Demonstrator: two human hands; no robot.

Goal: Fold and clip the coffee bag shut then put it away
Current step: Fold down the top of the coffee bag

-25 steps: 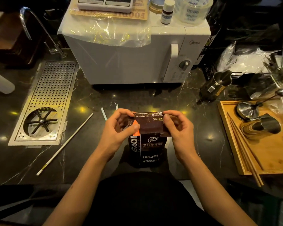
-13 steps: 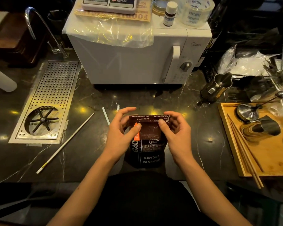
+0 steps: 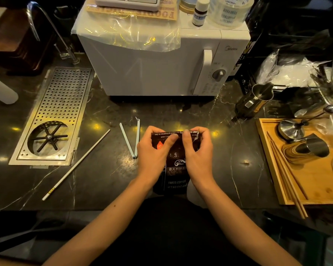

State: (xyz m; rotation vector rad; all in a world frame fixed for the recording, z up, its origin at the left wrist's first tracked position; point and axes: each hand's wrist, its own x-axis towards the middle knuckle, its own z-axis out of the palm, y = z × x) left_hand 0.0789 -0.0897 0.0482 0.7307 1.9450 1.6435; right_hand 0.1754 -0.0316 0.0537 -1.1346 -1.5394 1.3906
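A white microwave [image 3: 161, 60] is sitting at the back of the dark counter [image 3: 104, 179]; a wooden tray [image 3: 311, 181] is lying to the right; the coffee bag [image 3: 176, 169] is standing upright at the near edge, in front of the microwave; the left hand [image 3: 154, 150] and right hand [image 3: 198, 150] are both pinching its folded top; an open pale clip [image 3: 133, 139] is lying just left of the bag.

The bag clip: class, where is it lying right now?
In the head view, the open clip lies on the dark counter just left of the left hand and the coffee bag, right of the long white stick.
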